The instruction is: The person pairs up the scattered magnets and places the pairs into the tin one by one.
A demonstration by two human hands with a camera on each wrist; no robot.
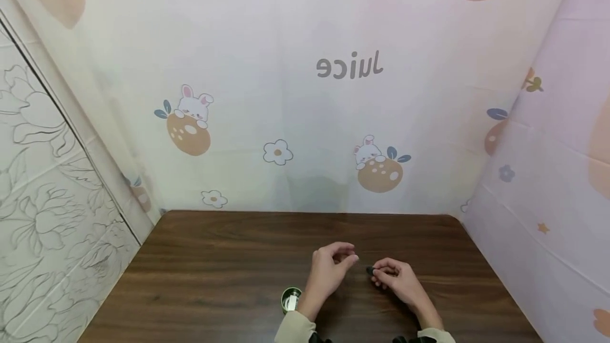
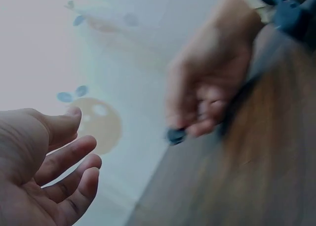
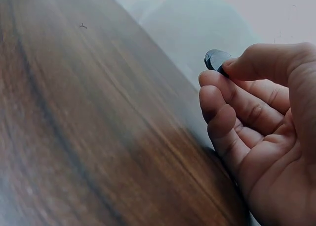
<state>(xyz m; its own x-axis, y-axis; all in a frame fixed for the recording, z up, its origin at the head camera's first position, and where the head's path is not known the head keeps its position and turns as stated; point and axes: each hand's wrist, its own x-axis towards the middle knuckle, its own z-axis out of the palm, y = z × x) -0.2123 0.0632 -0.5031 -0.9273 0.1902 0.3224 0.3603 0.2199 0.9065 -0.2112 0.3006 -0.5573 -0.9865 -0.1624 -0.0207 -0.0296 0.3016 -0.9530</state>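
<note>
Between thumb and forefinger my right hand (image 1: 399,280) pinches a small dark piece, flat and rounded, whose kind I cannot tell. The dark piece (image 3: 212,59) sticks out past the fingertips in the right wrist view, with the other fingers curled below it. My left hand (image 1: 328,269) is a short way to the left over the table, its fingers loosely bent and nothing in them. In the left wrist view its thumb and fingertips stand apart, and the right hand (image 2: 210,82) is blurred.
A small round green tin (image 1: 283,297) with a shiny inside and something white in it stands beside my left forearm. The brown wooden table (image 1: 214,263) reaches back to a printed curtain (image 1: 286,94). More curtain hangs at both sides.
</note>
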